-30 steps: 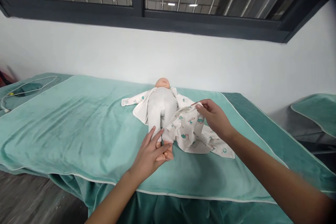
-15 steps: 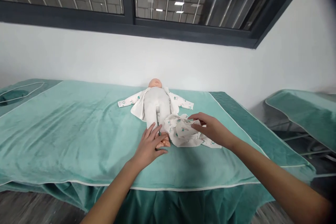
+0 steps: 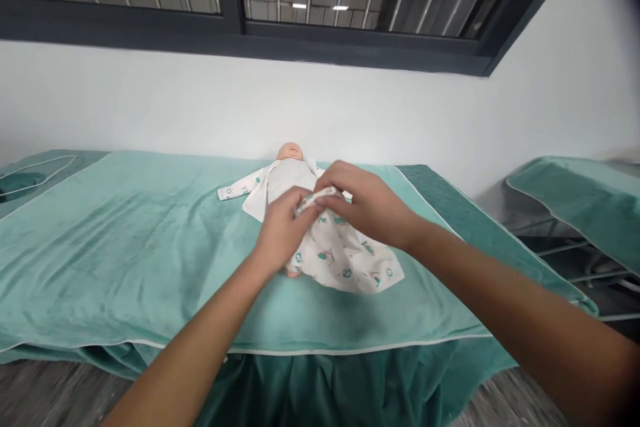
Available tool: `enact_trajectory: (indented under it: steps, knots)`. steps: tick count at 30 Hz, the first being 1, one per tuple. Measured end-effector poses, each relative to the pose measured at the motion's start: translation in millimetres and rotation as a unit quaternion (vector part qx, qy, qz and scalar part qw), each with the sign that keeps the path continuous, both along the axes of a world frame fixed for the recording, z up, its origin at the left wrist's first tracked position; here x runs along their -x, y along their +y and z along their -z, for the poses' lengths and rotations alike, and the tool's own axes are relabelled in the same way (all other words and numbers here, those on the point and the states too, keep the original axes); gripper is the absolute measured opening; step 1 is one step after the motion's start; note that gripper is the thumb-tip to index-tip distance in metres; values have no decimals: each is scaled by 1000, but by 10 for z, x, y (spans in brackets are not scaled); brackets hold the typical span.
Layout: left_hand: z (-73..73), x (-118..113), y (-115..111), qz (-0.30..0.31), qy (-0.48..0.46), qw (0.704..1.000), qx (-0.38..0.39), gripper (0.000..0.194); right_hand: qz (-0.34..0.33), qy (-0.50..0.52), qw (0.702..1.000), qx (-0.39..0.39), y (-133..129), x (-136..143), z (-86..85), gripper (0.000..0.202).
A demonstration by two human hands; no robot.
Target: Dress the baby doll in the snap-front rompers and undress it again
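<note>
Both my hands pinch the upper edge of a white baby garment with green print (image 3: pixel 350 257), probably pants, though its full shape does not show. My left hand (image 3: pixel 285 223) is closed on the edge's left end, my right hand (image 3: pixel 367 203) on its right end. The cloth hangs down in folds over the legs of a baby doll (image 3: pixel 290 177). The doll lies on its back in a white bodysuit, head toward the wall. An open printed jacket (image 3: pixel 245 185) is spread beneath it, one sleeve stretched to the left.
A green velvety cover (image 3: pixel 150 247) with white piping lies over the bed. A face hole (image 3: pixel 23 181) is at the far left end. Behind stand a white wall (image 3: pixel 175 100) and a dark-framed window (image 3: pixel 350 47). Another green-covered bed (image 3: pixel 575 207) is to the right.
My right hand has lifted the garment off the bed and moved left. My left hand has left the doll's feet and taken hold of the garment's edge. The view has shifted slightly.
</note>
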State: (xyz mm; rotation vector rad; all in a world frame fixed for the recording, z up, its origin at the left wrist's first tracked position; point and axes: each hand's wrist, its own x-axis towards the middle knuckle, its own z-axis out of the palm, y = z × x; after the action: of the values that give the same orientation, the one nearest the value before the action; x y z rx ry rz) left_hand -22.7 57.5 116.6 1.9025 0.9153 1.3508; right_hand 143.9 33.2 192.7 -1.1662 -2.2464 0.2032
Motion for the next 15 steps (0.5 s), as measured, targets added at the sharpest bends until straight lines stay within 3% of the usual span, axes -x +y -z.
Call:
enact_trajectory:
  steps: [2,5,9,15]
  knots:
    - [-174,69,44,-11,-18,999,-48,15,-5,23,1000,-20,17,17,-103,20]
    - [-381,202,51,-40,32,992,-117,12,-19,28,999,-26,-2,47,-225,22]
    - [-550,346,-32,-111,105,972,-178,7,4,39,998,-42,-59,146,-338,14]
    - [-702,440,-154,-137,98,984,-64,12,11,67,997,-36,-104,283,-481,12]
